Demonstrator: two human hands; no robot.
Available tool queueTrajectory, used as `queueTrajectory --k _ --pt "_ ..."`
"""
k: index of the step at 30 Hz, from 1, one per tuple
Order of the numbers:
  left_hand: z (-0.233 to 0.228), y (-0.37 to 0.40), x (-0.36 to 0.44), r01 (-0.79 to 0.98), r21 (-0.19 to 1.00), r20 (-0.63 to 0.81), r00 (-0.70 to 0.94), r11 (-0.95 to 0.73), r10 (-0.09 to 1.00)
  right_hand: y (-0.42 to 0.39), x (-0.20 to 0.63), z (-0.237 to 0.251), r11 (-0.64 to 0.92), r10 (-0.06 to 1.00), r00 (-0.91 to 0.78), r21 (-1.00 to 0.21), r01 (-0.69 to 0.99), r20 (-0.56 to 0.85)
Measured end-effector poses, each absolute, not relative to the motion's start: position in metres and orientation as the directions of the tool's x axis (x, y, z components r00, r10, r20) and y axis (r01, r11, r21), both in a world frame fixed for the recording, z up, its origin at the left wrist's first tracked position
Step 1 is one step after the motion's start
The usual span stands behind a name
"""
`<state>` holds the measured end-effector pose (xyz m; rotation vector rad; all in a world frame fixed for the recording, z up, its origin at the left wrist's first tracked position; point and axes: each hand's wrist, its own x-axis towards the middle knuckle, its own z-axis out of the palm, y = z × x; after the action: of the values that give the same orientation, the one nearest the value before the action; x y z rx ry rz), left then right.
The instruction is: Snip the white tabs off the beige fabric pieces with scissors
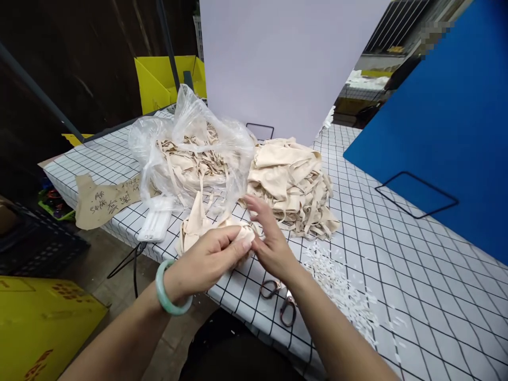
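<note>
Cream fabric piece (198,222) sits at the near edge of the bench (397,264), bunched up, soft, with narrow strap-like tails; its upper part stands free, its lower end is wrapped in the left hand (210,259). Left hand closed around that lower end, thumb and fingers pinching it, green bangle (169,293) on the wrist. Right hand (272,243) just beside it, fingers spread and loose, touching or nearly touching the pinched end; cannot tell if it grips anything.

Risks, as a judgement: the cloth is limp and could slip out of the pinch or snag its straps on the clear plastic bag (190,153) right behind it, which is stuffed with more of the same cream pieces. Scissors (280,301) lie under the right forearm at the near edge, so a dragged arm could knock them off the bench. White trimmings (341,286) scattered to the right could cling to the fabric.

Further out: loose pile of cream pieces (291,182) mid-bench, brown paper pattern with handwriting (107,201) hanging over the left edge, white object (156,225) beside it, blue board (448,132) at the right, yellow boxes (170,79) behind
</note>
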<state>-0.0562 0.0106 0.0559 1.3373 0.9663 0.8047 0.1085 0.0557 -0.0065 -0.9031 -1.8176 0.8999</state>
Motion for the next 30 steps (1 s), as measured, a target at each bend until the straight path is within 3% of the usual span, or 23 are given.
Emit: queueTrajectory --k 2,6,8,11,13,17,20,24,27,30 --pt "0.06 0.009 -0.057 0.024 0.988 -0.151 0.402 0.154 0.903 0.084 0.101 -0.007 0.504 0.804 -0.489 -0.824 0.258 0.338" --pt "0.052 0.013 -0.064 -0.143 0.961 -0.195 0.264 0.238 0.945 0.096 0.101 -0.026 0.34 0.917 -0.34 -0.853 0.396 0.208" --pt "0.048 0.016 -0.065 -0.184 0.949 -0.203 0.273 0.258 0.94 0.087 0.108 -0.03 0.315 0.923 -0.331 -0.881 0.352 0.197" --pt "0.05 0.021 -0.061 -0.197 0.939 -0.199 0.355 0.282 0.913 0.073 0.117 -0.023 0.263 0.847 -0.507 -0.954 0.141 0.158" --pt "0.052 0.025 -0.059 -0.174 0.943 -0.194 0.402 0.283 0.895 0.072 0.122 -0.014 0.165 0.804 -0.583 -0.986 0.032 0.116" --pt "0.051 0.03 -0.062 -0.021 0.971 -0.221 0.294 0.238 0.93 0.078 0.132 -0.006 -0.007 0.919 -0.392 -0.996 -0.088 0.028" --pt "0.044 0.029 -0.068 0.134 0.977 -0.195 0.217 0.169 0.957 0.081 0.135 -0.007 -0.06 0.934 -0.356 -0.993 -0.097 -0.022" --pt "0.037 0.026 -0.075 0.203 0.969 -0.211 0.366 0.143 0.906 0.086 0.129 -0.004 -0.089 0.918 -0.391 -0.995 -0.049 -0.063" --pt "0.038 0.025 -0.078 0.112 0.973 -0.23 0.443 0.201 0.866 0.088 0.124 0.001 0.053 0.955 -0.295 -0.991 0.121 0.015" --pt "0.046 0.031 -0.08 -0.028 0.981 -0.162 0.428 0.192 0.889 0.077 0.123 0.0 0.402 0.915 -0.145 -0.833 0.38 0.376"
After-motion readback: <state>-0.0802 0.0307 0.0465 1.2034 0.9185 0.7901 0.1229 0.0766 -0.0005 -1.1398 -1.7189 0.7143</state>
